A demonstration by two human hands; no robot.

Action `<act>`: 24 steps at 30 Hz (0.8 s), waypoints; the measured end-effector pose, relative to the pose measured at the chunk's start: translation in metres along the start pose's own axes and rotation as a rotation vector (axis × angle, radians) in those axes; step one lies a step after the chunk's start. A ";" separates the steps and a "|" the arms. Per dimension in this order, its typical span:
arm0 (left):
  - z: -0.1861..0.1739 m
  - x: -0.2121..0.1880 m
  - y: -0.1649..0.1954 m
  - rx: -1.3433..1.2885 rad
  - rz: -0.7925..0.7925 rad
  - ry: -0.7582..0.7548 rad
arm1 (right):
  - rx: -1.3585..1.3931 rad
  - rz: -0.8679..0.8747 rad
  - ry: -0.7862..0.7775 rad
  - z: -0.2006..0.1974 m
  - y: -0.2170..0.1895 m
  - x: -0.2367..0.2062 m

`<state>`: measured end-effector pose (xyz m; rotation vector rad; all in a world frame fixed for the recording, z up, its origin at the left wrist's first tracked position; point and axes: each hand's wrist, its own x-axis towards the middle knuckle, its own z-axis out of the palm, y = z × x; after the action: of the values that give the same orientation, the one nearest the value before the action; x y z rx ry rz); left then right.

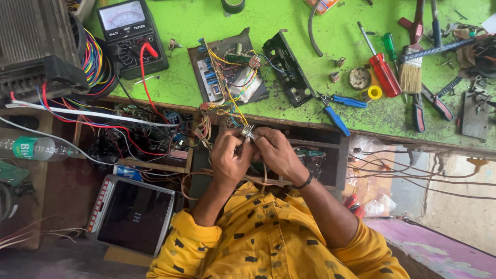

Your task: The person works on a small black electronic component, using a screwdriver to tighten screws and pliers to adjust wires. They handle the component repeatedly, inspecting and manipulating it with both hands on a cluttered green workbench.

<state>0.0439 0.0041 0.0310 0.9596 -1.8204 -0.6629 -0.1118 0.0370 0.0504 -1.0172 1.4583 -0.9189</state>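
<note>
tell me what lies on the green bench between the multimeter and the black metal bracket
In the head view, an opened circuit board with coloured wires lies between the multimeter and the black bracket.

Both hands, left (230, 160) and right (276, 152), meet, fingers pinched.

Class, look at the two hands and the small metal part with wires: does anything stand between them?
Nothing visible does. The left hand and the right hand both already pinch the small silver metal part, whose yellow wires run up to the circuit board on the green table.
</note>
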 end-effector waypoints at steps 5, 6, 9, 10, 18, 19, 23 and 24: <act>0.000 -0.001 0.001 -0.027 -0.035 0.001 | -0.108 -0.201 0.155 -0.004 -0.001 -0.005; 0.000 0.000 0.001 -0.027 -0.037 0.001 | -0.074 -0.211 0.130 -0.004 0.000 -0.005; 0.001 0.001 0.003 -0.013 -0.021 0.016 | -0.055 -0.023 -0.052 -0.005 -0.002 -0.003; 0.000 0.002 0.003 -0.005 -0.013 0.026 | -0.086 -0.068 -0.001 -0.005 -0.003 -0.003; -0.002 0.004 0.011 -0.281 -0.182 0.040 | -0.528 -0.593 0.391 0.007 -0.023 -0.021; -0.001 0.004 0.011 -0.364 -0.232 0.045 | -0.556 -0.653 0.409 0.008 -0.025 -0.022; 0.001 0.002 0.009 -0.596 -0.466 0.027 | -0.660 -0.826 0.465 0.009 -0.028 -0.019; 0.000 0.001 0.007 -0.675 -0.498 0.028 | -0.685 -0.851 0.478 0.007 -0.027 -0.018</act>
<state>0.0410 0.0071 0.0369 0.9343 -1.1809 -1.4470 -0.1007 0.0452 0.0811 -2.1364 1.8117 -1.3518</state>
